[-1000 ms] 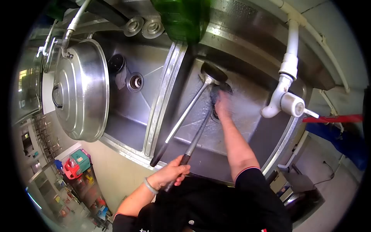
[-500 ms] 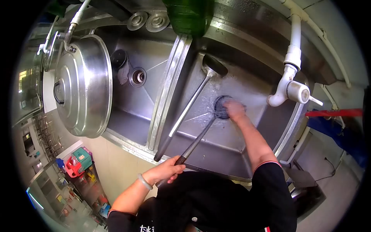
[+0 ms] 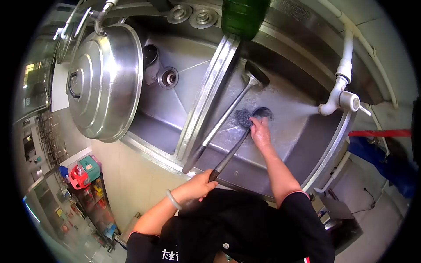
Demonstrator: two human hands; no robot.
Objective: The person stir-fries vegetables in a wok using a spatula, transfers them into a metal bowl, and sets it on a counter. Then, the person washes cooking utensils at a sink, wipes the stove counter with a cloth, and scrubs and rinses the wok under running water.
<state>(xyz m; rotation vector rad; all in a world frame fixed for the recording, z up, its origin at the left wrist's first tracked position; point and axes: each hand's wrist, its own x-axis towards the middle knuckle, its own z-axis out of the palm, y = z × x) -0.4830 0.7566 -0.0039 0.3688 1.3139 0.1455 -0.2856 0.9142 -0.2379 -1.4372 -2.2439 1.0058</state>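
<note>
My left hand is wrapped round the dark handle of a long ladle, whose head lies low in the right sink basin. My right hand pinches a dark wire scrubber beside the ladle's round head. Water sprays from the white tap onto the ladle head and the hand. Left of them a second ladle leans in the basin, its bowl up at the back and its handle across the front rim.
A large domed metal lid stands over the left basin, which holds a black cup, a cloth and a drain. Two drain strainers and a green container are at the back. A metal divider separates the basins.
My right hand has moved off the ladle head's middle toward its left edge, and the scrubber now shows clearly. My left hand still grips the handle. The whole view has shifted.
</note>
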